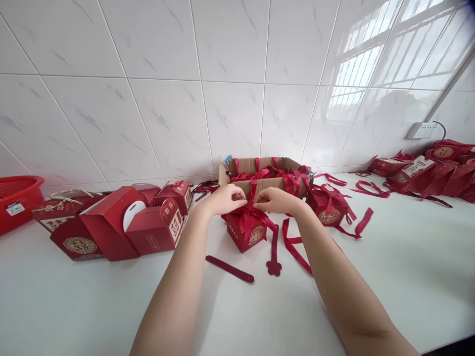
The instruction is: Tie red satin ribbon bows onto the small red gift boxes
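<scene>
A small red gift box with a gold emblem stands on the white counter in front of me. A red ribbon runs over its top and trails down onto the counter. My left hand and my right hand meet just above the box, each pinching the ribbon with closed fingers. A loose ribbon strip lies flat on the counter in front of the box.
Behind the hands sits a cardboard box full of red ribbons. More red gift boxes lie at the left, one more at the right. A red basket is at far left, red bags at far right.
</scene>
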A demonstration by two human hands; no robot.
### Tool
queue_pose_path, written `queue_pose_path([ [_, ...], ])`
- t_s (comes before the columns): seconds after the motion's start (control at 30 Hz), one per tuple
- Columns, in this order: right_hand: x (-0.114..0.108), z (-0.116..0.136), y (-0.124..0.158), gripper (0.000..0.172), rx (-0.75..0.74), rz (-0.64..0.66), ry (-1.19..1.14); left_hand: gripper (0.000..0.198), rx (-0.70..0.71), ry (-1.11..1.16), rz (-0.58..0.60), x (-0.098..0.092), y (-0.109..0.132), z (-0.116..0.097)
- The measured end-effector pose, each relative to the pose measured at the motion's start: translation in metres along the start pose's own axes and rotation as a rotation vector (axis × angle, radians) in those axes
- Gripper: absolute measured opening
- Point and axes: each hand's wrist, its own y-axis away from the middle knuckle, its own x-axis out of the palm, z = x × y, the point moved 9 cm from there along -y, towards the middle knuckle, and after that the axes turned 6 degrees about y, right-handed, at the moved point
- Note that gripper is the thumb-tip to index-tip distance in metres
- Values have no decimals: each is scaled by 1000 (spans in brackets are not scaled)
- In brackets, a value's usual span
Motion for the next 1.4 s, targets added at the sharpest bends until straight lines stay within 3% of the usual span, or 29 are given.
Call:
queue_pose_path([
  [0.13,2,-4,-1,36,33,12,18,31,15,-58,74,15,-5,-5],
  [0.3,-2,-3,-6,31,7,-49,17,28,35,-93,43,21,-14,-2],
  [0.47,-3,-6,-10,29,4,-88,30,26,41,-64,96,27,-16,-1],
  [1.17,-3,-10,-4,28,36,-21,-21,28,-6,-34,203,36,-14,12],
  [1.4,0,-13,-7,30,53,-27,-58,32,-20,15,186,26,-8,8],
])
